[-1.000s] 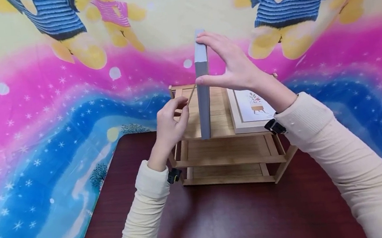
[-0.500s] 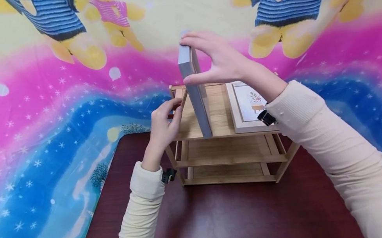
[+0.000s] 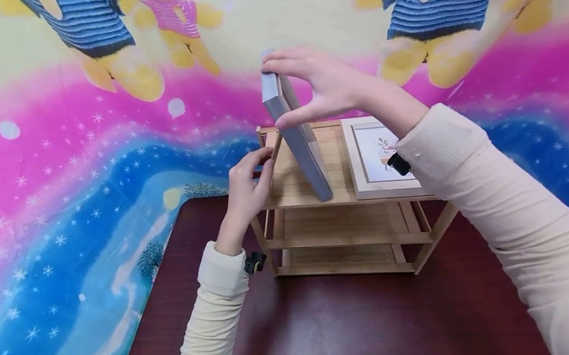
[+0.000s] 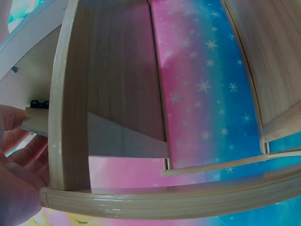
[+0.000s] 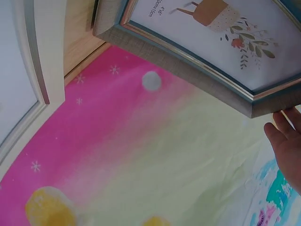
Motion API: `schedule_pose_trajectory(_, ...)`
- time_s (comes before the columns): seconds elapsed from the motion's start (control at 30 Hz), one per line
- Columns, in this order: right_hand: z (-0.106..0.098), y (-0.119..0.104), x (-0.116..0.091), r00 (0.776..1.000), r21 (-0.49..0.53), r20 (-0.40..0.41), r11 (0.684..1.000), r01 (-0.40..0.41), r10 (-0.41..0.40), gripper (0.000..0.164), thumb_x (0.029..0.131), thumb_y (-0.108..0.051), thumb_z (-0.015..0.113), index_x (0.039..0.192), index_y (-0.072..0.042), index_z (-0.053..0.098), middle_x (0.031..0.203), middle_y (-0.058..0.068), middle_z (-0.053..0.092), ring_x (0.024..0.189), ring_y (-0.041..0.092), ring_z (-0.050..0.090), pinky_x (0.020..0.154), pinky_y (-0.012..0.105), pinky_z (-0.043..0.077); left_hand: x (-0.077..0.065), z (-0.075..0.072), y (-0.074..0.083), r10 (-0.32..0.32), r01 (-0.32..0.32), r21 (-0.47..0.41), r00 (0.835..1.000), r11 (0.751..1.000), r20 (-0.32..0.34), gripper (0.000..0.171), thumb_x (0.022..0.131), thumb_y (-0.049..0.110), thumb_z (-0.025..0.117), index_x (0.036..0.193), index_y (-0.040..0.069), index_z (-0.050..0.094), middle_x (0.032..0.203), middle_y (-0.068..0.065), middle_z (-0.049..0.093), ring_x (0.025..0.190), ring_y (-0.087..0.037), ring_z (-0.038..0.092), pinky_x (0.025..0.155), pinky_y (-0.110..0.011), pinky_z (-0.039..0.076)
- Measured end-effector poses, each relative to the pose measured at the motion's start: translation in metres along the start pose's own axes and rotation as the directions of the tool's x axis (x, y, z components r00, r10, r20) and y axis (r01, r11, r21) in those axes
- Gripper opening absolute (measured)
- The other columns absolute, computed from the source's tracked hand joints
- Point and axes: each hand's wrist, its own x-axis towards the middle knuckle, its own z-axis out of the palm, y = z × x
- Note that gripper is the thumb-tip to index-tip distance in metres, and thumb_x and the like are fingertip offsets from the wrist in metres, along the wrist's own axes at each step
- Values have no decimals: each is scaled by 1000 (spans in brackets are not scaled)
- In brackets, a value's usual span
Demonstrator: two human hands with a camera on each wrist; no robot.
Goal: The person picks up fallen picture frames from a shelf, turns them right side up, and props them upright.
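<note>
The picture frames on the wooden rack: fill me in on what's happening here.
A person is handling a gray picture frame over the top shelf of a wooden rack. The right grip holds its upper end, while the left grip pinches a thin flap at its back. The frame is tilted, and its lower end appears to rest on the shelf. Beside it, a white frame lies face up. The rack stands on a dark table.

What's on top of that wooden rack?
A white frame lies flat on the top board; left of it, the right hand holds a grey frame tilted. The right arm hides the white frame's right part, and the grey frame covers some of the top board.
</note>
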Motion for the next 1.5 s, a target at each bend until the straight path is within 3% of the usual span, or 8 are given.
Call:
schedule_pose_trajectory(0.2, -1, 1, 3, 998, -20, 62, 999, 29, -27, 78, 74, -40, 71, 137, -5, 40, 144, 12, 32, 134, 24, 23, 109, 39, 17, -4, 4, -2, 4, -4, -6, 1000, 1000, 2, 21, 89, 2, 52, 106, -7, 61, 94, -18, 63, 84, -25, 62, 64, -33, 54)
schedule_pose_trajectory(0.43, -1, 4, 1, 996, 11, 82, 999, 31, -31, 79, 75, -39, 70, 138, -6, 38, 146, 11, 29, 135, 23, 21, 109, 41, 17, -5, 5, -1, -6, 6, -1, 1000, 1000, -13, 21, 89, 1, 53, 106, -6, 62, 94, -17, 63, 84, -24, 62, 65, -32, 54)
schedule_pose_trajectory(0.57, 1, 6, 0, 996, 34, 80, 999, 29, -31, 79, 75, -39, 70, 139, -7, 36, 147, 10, 27, 135, 21, 20, 108, 41, 17, -7, 9, 6, 19, -13, 63, 995, 998, -100, 20, 86, -1, 56, 104, -7, 62, 94, -19, 62, 82, -26, 61, 63, -30, 53)
schedule_pose_trajectory(0.67, 3, 6, 0, 997, 47, 69, 998, 33, -37, 79, 75, -38, 70, 139, -6, 36, 147, 9, 27, 136, 21, 19, 109, 41, 16, -12, 14, 17, 54, -25, 147, 979, 989, -194, 25, 83, 5, 60, 105, -8, 62, 96, -20, 60, 84, -29, 60, 68, -35, 52)
schedule_pose_trajectory(0.8, 4, 7, -1, 998, 56, 58, 998, 37, -40, 79, 76, -38, 70, 139, -6, 36, 147, 8, 28, 136, 20, 19, 109, 41, 17, -23, 24, 33, 50, 17, 283, 972, 959, -228, 45, 79, 24, 64, 113, -6, 60, 106, -21, 60, 97, -33, 57, 79, -43, 49)
schedule_pose_trajectory(1.03, 7, 7, 0, 999, 59, 32, 998, 37, -39, 79, 75, -39, 70, 139, -7, 36, 146, 7, 29, 135, 18, 19, 109, 38, 16, -35, 39, 44, -64, 134, 494, 986, 859, -157, 78, 78, 53, 53, 130, -5, 45, 128, -19, 49, 112, -31, 49, 79, -47, 44)
schedule_pose_trajectory(1.13, 8, 6, 1, 999, 51, 24, 998, 26, -28, 80, 75, -40, 70, 139, -7, 36, 146, 7, 29, 135, 17, 19, 109, 37, 17, -34, 42, 46, -82, 157, 534, 983, 831, -162, 84, 78, 59, 51, 132, -5, 43, 129, -19, 48, 113, -32, 48, 85, -46, 43)
schedule_pose_trajectory(1.5, 15, 2, 5, 999, 31, -41, 999, -7, 8, 79, 74, -40, 72, 137, -6, 39, 144, 13, 31, 133, 24, 24, 105, 42, 24, -21, 58, 51, -161, 287, 542, 949, 790, -270, 97, 70, 65, 57, 130, -9, 43, 131, -24, 45, 115, -34, 45, 93, -49, 38)
